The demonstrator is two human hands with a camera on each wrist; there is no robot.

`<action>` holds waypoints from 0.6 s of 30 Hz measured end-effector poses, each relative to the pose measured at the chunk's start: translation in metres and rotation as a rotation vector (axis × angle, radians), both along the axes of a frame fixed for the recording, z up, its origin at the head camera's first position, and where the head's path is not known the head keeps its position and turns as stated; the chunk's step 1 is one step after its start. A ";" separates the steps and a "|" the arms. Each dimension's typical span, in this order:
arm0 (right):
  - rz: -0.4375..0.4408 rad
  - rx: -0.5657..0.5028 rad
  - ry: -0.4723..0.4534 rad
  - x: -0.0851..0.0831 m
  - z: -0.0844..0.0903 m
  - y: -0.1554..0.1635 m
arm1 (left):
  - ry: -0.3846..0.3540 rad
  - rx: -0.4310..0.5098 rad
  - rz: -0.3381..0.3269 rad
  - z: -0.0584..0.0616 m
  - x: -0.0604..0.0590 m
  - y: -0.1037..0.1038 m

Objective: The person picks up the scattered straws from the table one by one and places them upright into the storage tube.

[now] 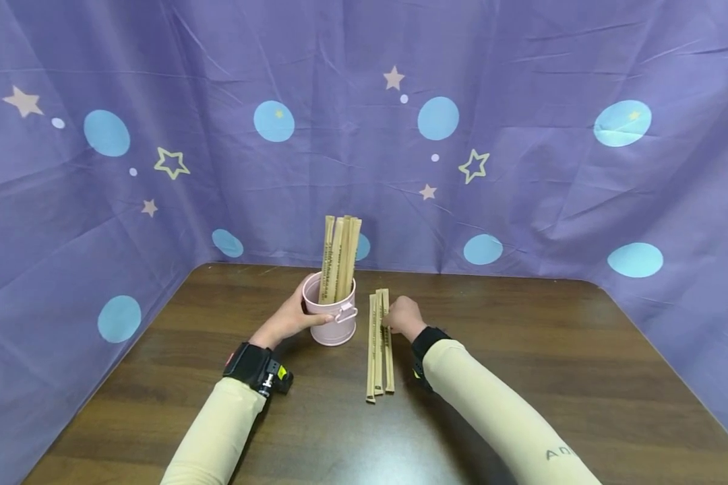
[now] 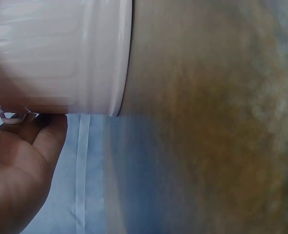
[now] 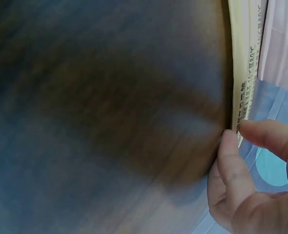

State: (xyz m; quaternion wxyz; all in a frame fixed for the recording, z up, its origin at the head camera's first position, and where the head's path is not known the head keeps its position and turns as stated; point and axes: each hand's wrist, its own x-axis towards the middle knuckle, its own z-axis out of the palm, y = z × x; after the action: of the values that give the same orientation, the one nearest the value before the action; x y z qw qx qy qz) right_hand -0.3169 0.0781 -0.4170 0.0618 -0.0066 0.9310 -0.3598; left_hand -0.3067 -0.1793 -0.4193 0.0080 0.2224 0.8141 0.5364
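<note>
A small pink metal bucket [image 1: 335, 327] stands on the brown table [image 1: 522, 350] with several paper-wrapped sticks [image 1: 340, 256] upright in it. My left hand [image 1: 300, 311] grips the bucket's left side, thumb across the front; the left wrist view shows the bucket wall [image 2: 61, 53] pressed close against my palm [image 2: 17, 165]. Three more wrapped sticks [image 1: 379, 350] lie side by side on the table just right of the bucket. My right hand [image 1: 394, 320] is at their far end. In the right wrist view, thumb and forefinger [image 3: 236, 132] pinch the edge of one stick [image 3: 243, 73].
A purple cloth [image 1: 522, 168] with stars and blue dots hangs behind and on both sides of the table. The bucket's small side handle [image 1: 346, 313] faces the lying sticks. Bare tabletop stretches to the right and toward the near edge.
</note>
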 end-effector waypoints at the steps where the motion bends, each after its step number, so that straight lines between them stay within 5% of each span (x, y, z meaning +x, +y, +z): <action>1: -0.005 0.009 -0.005 0.000 0.000 -0.001 | 0.001 -0.001 -0.002 -0.001 0.000 -0.001; 18: -0.122 0.014 0.000 -0.006 -0.003 -0.005 | 0.025 -0.003 -0.023 -0.003 -0.002 -0.002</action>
State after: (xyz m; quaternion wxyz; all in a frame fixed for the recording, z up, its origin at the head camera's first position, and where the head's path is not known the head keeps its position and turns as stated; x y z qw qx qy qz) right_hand -0.3228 0.0735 -0.4198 0.0396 0.0507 0.9322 -0.3563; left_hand -0.3083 -0.1814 -0.4228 0.0043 0.2384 0.8123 0.5322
